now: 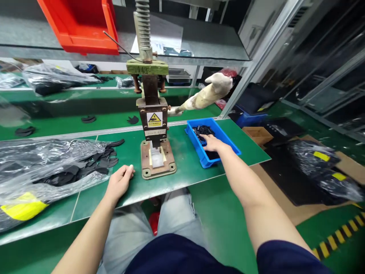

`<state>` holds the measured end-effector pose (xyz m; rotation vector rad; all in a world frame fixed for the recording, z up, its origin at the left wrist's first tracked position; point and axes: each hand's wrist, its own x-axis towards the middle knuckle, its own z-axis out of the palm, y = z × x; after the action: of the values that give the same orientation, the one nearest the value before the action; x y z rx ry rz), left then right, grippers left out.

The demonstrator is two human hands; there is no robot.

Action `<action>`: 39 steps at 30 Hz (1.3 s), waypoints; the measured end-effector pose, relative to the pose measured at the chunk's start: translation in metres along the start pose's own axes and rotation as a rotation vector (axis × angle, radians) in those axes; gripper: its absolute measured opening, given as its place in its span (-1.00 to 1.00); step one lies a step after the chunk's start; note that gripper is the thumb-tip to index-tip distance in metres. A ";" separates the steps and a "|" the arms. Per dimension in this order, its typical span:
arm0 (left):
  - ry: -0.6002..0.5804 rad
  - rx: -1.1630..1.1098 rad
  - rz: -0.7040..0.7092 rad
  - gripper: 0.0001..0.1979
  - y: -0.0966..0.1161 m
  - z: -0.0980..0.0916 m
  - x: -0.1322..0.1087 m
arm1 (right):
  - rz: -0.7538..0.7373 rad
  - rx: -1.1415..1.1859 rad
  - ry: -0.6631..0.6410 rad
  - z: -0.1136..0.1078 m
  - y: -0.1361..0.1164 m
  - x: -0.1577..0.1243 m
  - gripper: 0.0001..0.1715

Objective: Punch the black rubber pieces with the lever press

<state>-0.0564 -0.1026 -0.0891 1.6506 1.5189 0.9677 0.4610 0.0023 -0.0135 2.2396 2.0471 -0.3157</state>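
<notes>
My right hand reaches into a blue plastic bin, fingers apart and touching small black parts. No part is visibly lifted. My left hand rests near the front edge of the green workbench, its fingers curled in and its thumb along the top; nothing shows in it. Between the hands stands a hand press with a yellow warning label and a spring on top. Its base plate carries a pale metal fixture. The press lever, wrapped in whitish material, sticks out to the right.
Clear plastic bags spill curved black pieces on the left. A red bin sits on the upper shelf. Metal post rises behind the blue bin. Wrapped black packages lie on cardboard at right.
</notes>
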 end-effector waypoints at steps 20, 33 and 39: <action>-0.052 0.149 0.037 -0.52 0.010 0.001 -0.002 | -0.204 -0.037 -0.104 -0.022 -0.004 0.011 -0.47; -0.004 0.083 0.007 -0.51 0.007 -0.002 -0.005 | -0.067 0.263 0.413 -0.044 0.013 -0.082 -0.63; 0.175 -0.005 0.056 -0.65 0.023 0.003 -0.007 | -0.385 0.532 0.527 -0.009 -0.065 -0.138 -0.58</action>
<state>-0.0430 -0.1112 -0.0706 1.6485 1.5883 1.1713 0.3862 -0.1237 0.0292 2.3713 2.9896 -0.3603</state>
